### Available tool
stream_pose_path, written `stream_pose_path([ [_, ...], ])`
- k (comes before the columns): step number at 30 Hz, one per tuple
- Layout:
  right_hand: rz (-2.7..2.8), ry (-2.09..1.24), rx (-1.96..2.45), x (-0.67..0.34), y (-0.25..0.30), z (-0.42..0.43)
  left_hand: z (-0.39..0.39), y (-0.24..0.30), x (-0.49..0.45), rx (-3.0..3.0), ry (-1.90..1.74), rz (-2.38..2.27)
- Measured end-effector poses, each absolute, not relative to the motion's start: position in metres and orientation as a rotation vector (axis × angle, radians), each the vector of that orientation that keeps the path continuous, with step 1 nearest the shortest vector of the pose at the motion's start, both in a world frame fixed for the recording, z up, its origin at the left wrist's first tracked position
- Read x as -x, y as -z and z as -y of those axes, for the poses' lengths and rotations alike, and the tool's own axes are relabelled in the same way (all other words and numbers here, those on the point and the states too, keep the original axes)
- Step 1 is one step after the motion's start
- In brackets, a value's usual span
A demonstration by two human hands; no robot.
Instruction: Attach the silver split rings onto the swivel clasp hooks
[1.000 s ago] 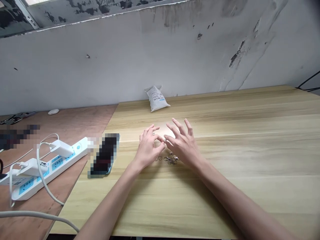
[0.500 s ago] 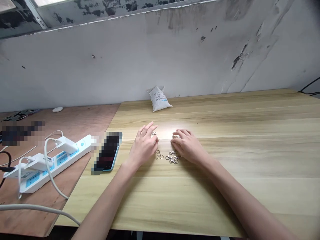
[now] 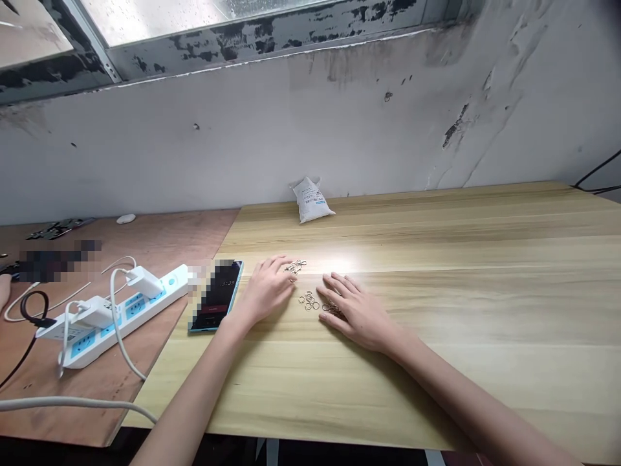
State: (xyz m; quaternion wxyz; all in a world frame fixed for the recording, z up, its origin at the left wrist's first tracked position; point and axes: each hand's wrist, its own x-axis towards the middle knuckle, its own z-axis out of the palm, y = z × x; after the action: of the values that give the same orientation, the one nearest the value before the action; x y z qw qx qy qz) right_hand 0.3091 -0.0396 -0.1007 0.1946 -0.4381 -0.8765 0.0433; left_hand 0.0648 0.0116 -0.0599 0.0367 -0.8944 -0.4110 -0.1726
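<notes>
My left hand (image 3: pixel 268 288) rests on the wooden table with its fingers stretched out and slightly bent. Its fingertips are at a small pile of metal pieces (image 3: pixel 297 266), too small to make out fully. Palm down, my right hand (image 3: pixel 356 312) lies with fingers spread over some metal clasps (image 3: pixel 328 308), covering most of them. Between the two hands lie several loose metal split rings (image 3: pixel 309 301). Neither hand shows anything gripped.
Left of my left hand lies a phone (image 3: pixel 217 298). A white power strip (image 3: pixel 104 335) with chargers and cables runs across the adjoining brown board (image 3: pixel 189 230). A white packet (image 3: pixel 312 202) sits near the wall. Part of another person's hand (image 3: pixel 4 288) shows at the left edge.
My right hand has flattened, with its fingers spread over the clasps. My left hand has shifted left, uncovering more of the far pile. The view has tilted up slightly.
</notes>
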Motion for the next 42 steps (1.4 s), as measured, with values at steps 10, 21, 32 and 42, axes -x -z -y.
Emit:
stream_pose_path([
  [10,2.382,0.05,1.202,-0.323,0.101,0.037,-0.068,0.063,-0.088,2.691,0.413,1.283],
  [21,2.321,0.115,1.303,-0.348,0.098,0.03,-0.076,0.063,-0.081,2.701,0.398,1.32],
  [32,2.039,-0.477,1.167,-0.324,0.069,0.014,-0.035,0.045,-0.092,3.093,1.135,1.369],
  [42,1.833,-0.967,0.942,-0.307,0.066,0.017,-0.009,0.05,-0.108,3.349,1.643,1.855],
])
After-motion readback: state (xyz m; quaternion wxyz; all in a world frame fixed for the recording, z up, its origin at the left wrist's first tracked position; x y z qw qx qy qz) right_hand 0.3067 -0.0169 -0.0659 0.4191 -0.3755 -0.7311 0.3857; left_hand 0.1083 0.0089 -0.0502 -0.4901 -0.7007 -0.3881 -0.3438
